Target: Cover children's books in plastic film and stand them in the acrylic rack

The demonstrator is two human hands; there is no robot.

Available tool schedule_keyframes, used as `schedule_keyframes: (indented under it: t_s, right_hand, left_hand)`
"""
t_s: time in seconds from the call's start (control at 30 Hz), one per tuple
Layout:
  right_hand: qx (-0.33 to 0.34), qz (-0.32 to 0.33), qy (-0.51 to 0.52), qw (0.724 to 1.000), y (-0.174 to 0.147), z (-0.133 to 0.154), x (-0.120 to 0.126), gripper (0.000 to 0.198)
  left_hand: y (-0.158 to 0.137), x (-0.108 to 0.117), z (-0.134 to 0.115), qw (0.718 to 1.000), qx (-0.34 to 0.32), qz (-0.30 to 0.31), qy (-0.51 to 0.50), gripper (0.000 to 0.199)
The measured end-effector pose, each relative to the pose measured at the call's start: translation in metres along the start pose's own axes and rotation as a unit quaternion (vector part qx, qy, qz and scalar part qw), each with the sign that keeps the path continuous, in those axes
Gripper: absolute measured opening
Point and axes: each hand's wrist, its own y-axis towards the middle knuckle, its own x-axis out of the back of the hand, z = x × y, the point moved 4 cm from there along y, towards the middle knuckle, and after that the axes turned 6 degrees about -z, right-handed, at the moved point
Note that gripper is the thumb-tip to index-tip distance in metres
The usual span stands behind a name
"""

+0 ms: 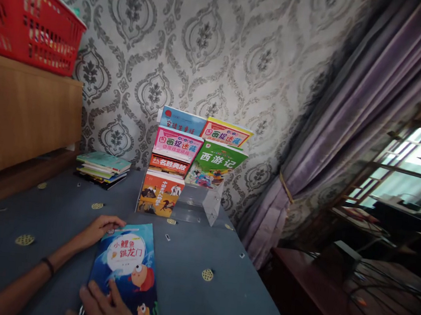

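Rests the left hand point(101, 228), loosely extended, on the blue book's point(132, 292) top-left corner; lays the right hand point(109, 308), spread, lower down the cover.

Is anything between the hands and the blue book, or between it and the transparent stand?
Nothing visible: the left hand touches the blue book at its upper-left corner, the right hand its lower part. Only tablecloth shows between book and transparent stand.

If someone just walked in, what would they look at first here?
Probably the blue book with a big-eyed red fish, in front on the table, touched by the left hand and right hand. Next might come the colourful books in the clear stand behind it, then the red basket on the wooden cabinet at upper left.
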Motion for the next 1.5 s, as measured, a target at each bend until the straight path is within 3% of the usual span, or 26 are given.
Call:
schedule_keyframes:
  t_s: [0.13, 0.27, 0.37, 0.47, 0.63, 0.8, 0.9, 1.0, 1.07, 1.23, 1.5]
  right_hand:
    - [-0.015, 0.053, 0.068, 0.996, -0.003, 0.011, 0.045, 0.056]
    - [-0.061, 0.099, 0.170, 0.979, 0.003, 0.009, 0.075, 0.055]
    - [-0.091, 0.101, 0.228, 0.964, 0.004, 0.006, 0.078, 0.049]
    - [-0.118, 0.080, 0.271, 0.952, 0.002, 0.004, 0.076, 0.042]
    - [-0.147, 0.005, 0.347, 0.926, -0.001, -0.001, 0.076, 0.030]
    - [-0.187, -0.043, 0.409, 0.892, -0.003, -0.006, 0.084, 0.029]
    - [-0.218, -0.062, 0.395, 0.890, -0.006, -0.012, 0.086, 0.033]
    - [-0.253, -0.095, 0.323, 0.907, -0.011, -0.030, 0.081, 0.031]
    - [-0.280, -0.068, 0.252, 0.924, -0.013, -0.045, 0.073, 0.035]
    - [-0.281, 0.062, 0.142, 0.947, -0.003, -0.076, 0.054, 0.053]
    - [-0.359, 0.105, 0.111, 0.921, 0.003, -0.113, 0.046, 0.058]
  left_hand:
    - [-0.006, 0.001, -0.010, 0.999, 0.003, -0.020, 0.030, 0.037]
    - [-0.014, 0.000, -0.018, 0.993, -0.010, -0.046, 0.105, 0.042]
    - [-0.024, -0.008, -0.025, 0.980, -0.063, -0.045, 0.181, 0.046]
    - [-0.040, -0.026, -0.034, 0.955, -0.108, 0.000, 0.275, 0.050]
    - [-0.071, -0.051, -0.048, 0.914, -0.120, 0.066, 0.382, 0.056]
    - [-0.103, -0.063, -0.051, 0.897, -0.155, 0.050, 0.410, 0.058]
    - [-0.114, -0.061, -0.039, 0.893, -0.138, -0.027, 0.427, 0.053]
    - [-0.118, -0.057, -0.023, 0.886, -0.089, -0.105, 0.442, 0.056]
    - [-0.118, -0.056, -0.017, 0.883, -0.067, -0.126, 0.446, 0.059]
    - [-0.116, -0.057, -0.023, 0.874, -0.046, -0.118, 0.469, 0.060]
    - [-0.117, -0.058, -0.038, 0.868, -0.023, -0.093, 0.488, 0.062]
